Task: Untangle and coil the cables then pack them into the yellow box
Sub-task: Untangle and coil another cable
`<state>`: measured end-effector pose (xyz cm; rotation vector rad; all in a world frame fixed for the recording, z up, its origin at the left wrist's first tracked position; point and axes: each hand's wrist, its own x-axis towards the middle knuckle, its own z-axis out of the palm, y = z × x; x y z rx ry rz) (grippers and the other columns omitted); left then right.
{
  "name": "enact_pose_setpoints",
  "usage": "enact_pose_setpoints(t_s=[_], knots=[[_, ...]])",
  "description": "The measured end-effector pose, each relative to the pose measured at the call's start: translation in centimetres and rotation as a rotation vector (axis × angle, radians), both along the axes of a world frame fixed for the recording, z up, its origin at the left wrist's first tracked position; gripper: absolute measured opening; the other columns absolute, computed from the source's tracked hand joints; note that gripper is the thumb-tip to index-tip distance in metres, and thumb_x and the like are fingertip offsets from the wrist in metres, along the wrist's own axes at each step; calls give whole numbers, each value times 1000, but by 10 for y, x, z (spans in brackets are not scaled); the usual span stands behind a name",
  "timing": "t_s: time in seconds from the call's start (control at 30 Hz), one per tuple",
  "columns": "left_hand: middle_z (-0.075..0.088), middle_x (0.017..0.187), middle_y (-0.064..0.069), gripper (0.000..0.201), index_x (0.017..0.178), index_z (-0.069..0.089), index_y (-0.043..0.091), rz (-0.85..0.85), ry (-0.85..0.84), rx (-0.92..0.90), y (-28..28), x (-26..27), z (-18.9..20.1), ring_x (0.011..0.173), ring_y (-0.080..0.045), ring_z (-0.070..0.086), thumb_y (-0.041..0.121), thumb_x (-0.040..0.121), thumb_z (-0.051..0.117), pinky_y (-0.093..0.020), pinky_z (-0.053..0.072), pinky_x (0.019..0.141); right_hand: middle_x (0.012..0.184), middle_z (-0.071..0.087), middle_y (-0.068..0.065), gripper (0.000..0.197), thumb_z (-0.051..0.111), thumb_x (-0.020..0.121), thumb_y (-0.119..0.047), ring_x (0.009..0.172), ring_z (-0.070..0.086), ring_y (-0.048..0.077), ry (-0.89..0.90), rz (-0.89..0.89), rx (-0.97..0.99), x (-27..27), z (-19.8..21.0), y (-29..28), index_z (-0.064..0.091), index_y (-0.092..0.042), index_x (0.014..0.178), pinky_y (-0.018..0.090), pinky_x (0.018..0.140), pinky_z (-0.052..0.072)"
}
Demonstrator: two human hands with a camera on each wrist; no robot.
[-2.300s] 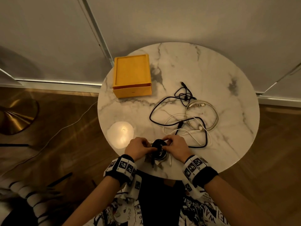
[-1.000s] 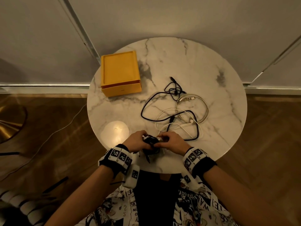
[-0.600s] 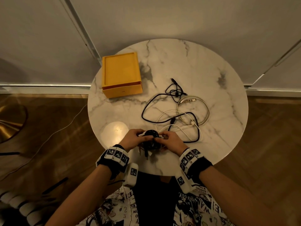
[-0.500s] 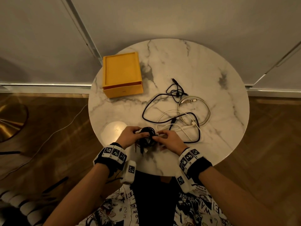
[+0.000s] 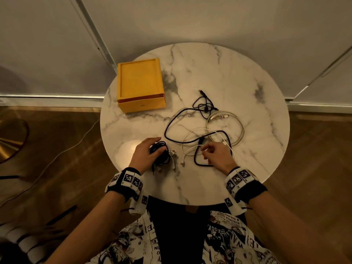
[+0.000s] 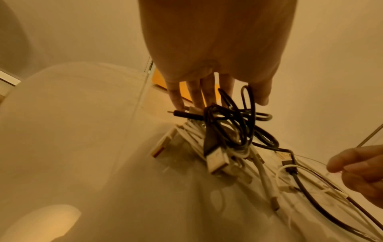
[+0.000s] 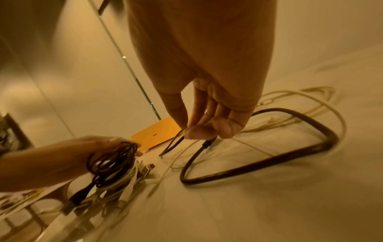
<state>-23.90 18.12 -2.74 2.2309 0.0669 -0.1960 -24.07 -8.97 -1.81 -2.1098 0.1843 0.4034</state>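
A coiled bundle of black and white cables (image 5: pixel 161 156) (image 6: pixel 225 131) (image 7: pixel 113 163) lies on the marble table near its front edge. My left hand (image 5: pixel 161 143) (image 6: pixel 232 101) holds it down, black loops standing between the thumb and the straight fingers. To its right, my right hand (image 5: pixel 203 150) (image 7: pixel 186 129) pinches a thin dark cable strand (image 7: pixel 174 142) between thumb and forefinger, just over the loose tangle of black and white cables (image 5: pixel 209 128). The yellow box (image 5: pixel 140 88) sits at the table's far left, open side up, with nothing in it.
The round marble table (image 5: pixel 219 63) has bare surface at the far right and along the front edge. A lamp glare (image 5: pixel 130 149) shines left of my left hand. A white cord (image 5: pixel 57 159) runs over the wooden floor at left.
My right hand has let go of the coiled bundle and moved right to the loose cables, where it pinches a strand. My left hand stays on the bundle.
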Motion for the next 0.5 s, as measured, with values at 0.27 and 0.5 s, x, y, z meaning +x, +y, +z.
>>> enact_pose_setpoints(t_s=[0.27,0.5], knots=[[57,132,3,54,128,58,25,-89,-58,113,-3,0,6,119,-14,52,54,82,65,-28,41,102,96,69,9,32,64,85,-15,94,62,26,-95,225,-282,15,0,15,65,-11,117,31,79,47],[61,122,5,28,114,65,21,-91,-302,107,-16,4,26,113,-14,53,35,90,61,-36,43,99,96,71,4,10,68,83,-27,93,64,24,-97,340,-504,26,10,8,71,-21,91,34,78,50]])
